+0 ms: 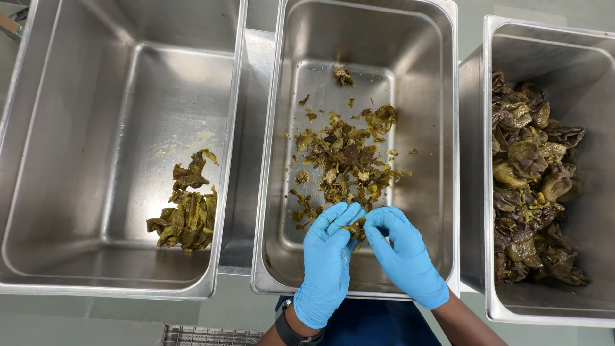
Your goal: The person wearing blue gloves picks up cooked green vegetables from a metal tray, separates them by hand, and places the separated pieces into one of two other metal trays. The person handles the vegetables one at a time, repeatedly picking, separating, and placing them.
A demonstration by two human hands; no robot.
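A small pepper piece (pixel 354 227) is pinched between left hand (pixel 328 264) and right hand (pixel 405 256), both gloved, over the middle pan (pixel 435 192); grip detail is likely partly hidden.

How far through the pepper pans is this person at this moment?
Done: a small pile of cleaned pieces in the left pan. In hand: the left hand and right hand pull one pepper apart over the middle pan of scraps. Left: the right pan holds many whole peppers.

Three pans (pixel 365 38) abreast, scraps (pixel 343 160) in the middle
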